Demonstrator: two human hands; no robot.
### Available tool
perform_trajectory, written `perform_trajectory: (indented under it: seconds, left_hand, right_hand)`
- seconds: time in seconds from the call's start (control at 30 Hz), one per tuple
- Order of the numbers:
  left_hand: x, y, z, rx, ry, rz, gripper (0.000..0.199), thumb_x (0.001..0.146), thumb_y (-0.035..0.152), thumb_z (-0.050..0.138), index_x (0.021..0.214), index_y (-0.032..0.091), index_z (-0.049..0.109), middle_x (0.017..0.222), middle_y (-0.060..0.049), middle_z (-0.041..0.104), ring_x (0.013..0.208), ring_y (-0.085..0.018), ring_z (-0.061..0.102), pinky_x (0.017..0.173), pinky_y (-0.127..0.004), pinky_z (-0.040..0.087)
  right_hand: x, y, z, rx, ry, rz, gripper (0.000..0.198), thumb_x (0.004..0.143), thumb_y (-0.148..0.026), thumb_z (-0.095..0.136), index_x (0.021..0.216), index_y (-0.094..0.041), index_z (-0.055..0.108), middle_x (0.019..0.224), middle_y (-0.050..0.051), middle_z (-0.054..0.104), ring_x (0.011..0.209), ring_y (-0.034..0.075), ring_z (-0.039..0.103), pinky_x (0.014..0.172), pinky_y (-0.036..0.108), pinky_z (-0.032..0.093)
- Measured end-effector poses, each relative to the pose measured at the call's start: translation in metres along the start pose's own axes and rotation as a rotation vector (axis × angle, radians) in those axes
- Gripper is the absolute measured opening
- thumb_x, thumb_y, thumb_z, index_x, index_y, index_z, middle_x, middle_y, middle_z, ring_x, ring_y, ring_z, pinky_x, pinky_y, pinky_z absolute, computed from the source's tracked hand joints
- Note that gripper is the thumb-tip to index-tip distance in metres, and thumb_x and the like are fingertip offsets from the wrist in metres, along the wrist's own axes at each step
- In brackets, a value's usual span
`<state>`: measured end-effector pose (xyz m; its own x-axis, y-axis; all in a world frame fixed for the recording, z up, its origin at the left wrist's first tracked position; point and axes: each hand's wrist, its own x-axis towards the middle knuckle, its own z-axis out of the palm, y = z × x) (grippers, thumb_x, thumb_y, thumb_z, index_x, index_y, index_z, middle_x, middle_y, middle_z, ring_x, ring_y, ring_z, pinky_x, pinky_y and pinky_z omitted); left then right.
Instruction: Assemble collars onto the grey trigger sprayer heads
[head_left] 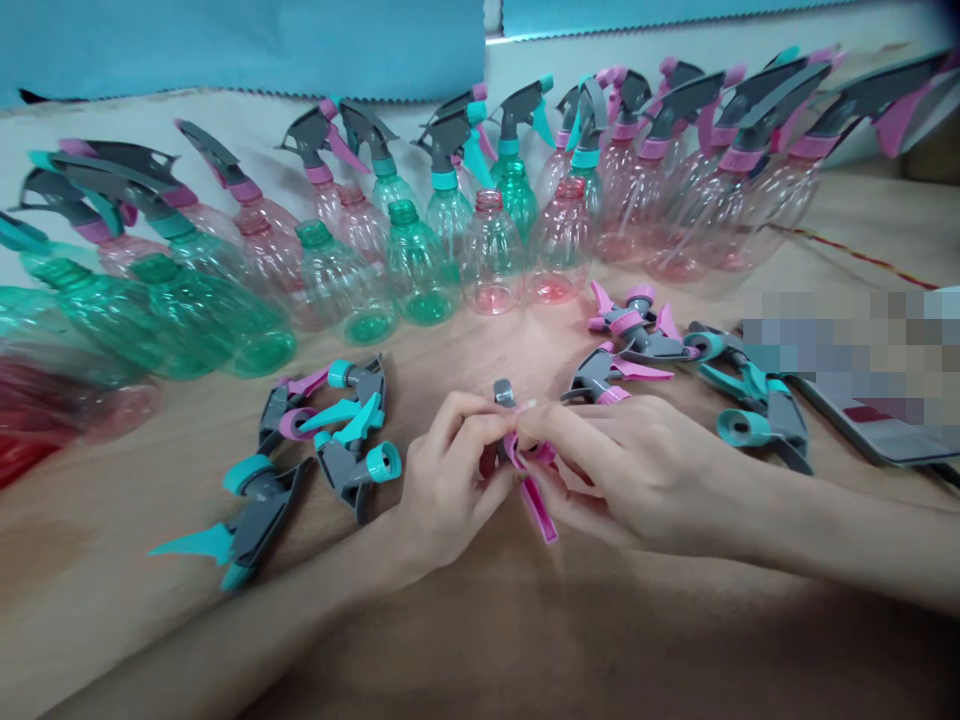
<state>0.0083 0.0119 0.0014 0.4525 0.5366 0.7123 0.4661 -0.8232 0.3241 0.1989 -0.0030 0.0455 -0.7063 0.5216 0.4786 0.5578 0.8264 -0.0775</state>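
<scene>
Between my two hands, over the front of the table, is a grey and pink trigger spray head [538, 508], its pink trigger pointing down toward me. My left hand [454, 480] is closed around its grey body from the left. From the right, the fingers of my right hand [626, 465] pinch the same spray head, and they cover much of it. On the left lie loose teal and grey spray heads [259, 515], one with pink parts among them. To the right are several more pink spray heads [630, 325] and teal spray heads [757, 400].
Behind my hands stand open-necked green bottles [420, 265] and pink bottles [493, 250]. Farther back, a row of bottles with spray heads [450, 190] lines the wall. A flat device [885, 420], partly blurred out, lies at the right; a red-yellow wire [862, 252] runs behind it.
</scene>
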Motion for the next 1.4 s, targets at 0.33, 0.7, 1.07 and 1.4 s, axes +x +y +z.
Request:
perform_trajectory:
  seconds: [0.33, 0.7, 1.07, 1.4]
  left_hand:
    - [0.001, 0.003, 0.003, -0.003, -0.014, -0.065, 0.01, 0.091, 0.02, 0.057, 0.101, 0.017, 0.055, 0.095, -0.003, 0.057, 0.082, -0.014, 0.059, 0.065, -0.024, 0.052]
    - [0.0, 0.0, 0.0, -0.02, 0.006, -0.117, 0.017, 0.089, 0.02, 0.06, 0.107, 0.019, 0.058, 0.094, -0.003, 0.057, 0.077, -0.014, 0.057, 0.058, -0.024, 0.049]
    - [0.001, -0.005, 0.002, -0.057, 0.03, -0.159, 0.022, 0.09, 0.027, 0.061, 0.111, 0.019, 0.058, 0.091, -0.003, 0.055, 0.073, -0.013, 0.053, 0.051, -0.021, 0.044]
    - [0.0, -0.005, 0.001, -0.061, 0.033, -0.165, 0.023, 0.088, 0.022, 0.062, 0.11, 0.018, 0.057, 0.092, -0.002, 0.053, 0.071, -0.011, 0.053, 0.052, -0.02, 0.044]
  right_hand:
    - [0.002, 0.003, -0.011, -0.054, -0.158, 0.042, 0.021, 0.08, -0.019, 0.041, 0.095, -0.018, 0.056, 0.067, 0.0, 0.056, 0.053, 0.015, 0.05, 0.048, 0.029, 0.026]
    - [0.002, 0.006, -0.006, 0.046, -0.182, -0.01, 0.016, 0.078, -0.014, 0.039, 0.083, -0.019, 0.053, 0.066, -0.001, 0.052, 0.052, 0.013, 0.039, 0.047, 0.028, 0.022]
    - [0.003, 0.009, -0.013, 0.281, -0.199, 0.092, 0.008, 0.083, -0.011, 0.046, 0.087, -0.017, 0.049, 0.07, -0.003, 0.049, 0.054, 0.01, 0.039, 0.046, 0.022, 0.026]
    - [0.002, 0.01, -0.019, 0.457, -0.096, 0.205, 0.013, 0.08, -0.01, 0.06, 0.085, -0.021, 0.057, 0.066, -0.007, 0.058, 0.057, 0.007, 0.051, 0.051, 0.019, 0.035]
